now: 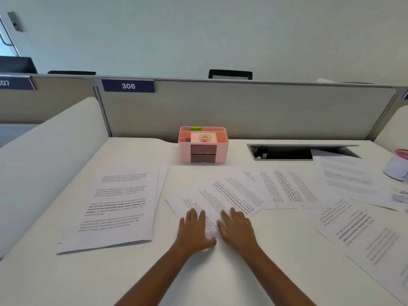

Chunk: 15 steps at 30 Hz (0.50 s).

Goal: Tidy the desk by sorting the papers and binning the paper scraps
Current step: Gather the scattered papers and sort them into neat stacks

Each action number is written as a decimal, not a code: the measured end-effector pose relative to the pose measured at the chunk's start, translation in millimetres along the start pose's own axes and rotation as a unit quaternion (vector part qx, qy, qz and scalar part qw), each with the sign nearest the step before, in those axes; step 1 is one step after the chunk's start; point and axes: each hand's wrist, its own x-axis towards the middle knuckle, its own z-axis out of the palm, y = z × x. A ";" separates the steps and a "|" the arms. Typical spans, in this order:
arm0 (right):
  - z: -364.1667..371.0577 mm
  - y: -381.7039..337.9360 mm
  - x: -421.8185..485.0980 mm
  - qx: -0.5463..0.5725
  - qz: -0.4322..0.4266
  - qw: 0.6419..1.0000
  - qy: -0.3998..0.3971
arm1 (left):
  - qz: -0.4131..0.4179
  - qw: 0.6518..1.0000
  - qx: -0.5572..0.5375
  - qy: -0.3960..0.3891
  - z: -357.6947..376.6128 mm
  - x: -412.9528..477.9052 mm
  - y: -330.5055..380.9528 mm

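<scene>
My left hand [194, 230] and my right hand [237, 228] lie flat side by side, fingers straight, on the near end of a slanted printed sheet [220, 202] in the middle of the white desk [198, 279]. A squared stack of printed papers [114, 208] lies to the left. More printed sheets [287, 186] fan out to the right, overlapping one another, and further sheets [362, 235] reach the right front. A crumpled paper scrap [400, 196] sits at the far right edge.
A pink desk organiser [203, 144] with tape and small items stands at the back centre. An open cable hatch [284, 152] lies to its right. A white container with a pink rim [397, 164] stands far right. Grey partition panels close off the back.
</scene>
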 end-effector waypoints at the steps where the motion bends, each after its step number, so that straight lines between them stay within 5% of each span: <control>1: -4.8 2.8 -3.5 -0.007 -0.009 0.999 0.031 | 0.007 1.000 0.000 0.001 -2.0 2.7 -1.4; 7: -20.1 19.8 -25.1 -0.030 -0.049 0.998 0.029 | -0.031 0.998 0.032 0.050 -11.1 13.4 -7.8; 11: -25.3 40.6 -31.5 -0.050 -0.057 0.996 0.057 | -0.125 0.982 -0.112 0.092 -15.4 13.2 0.5; 15: -15.6 63.0 -23.7 0.006 -0.065 0.998 -0.021 | -0.128 0.978 -0.139 0.084 -12.1 16.9 12.6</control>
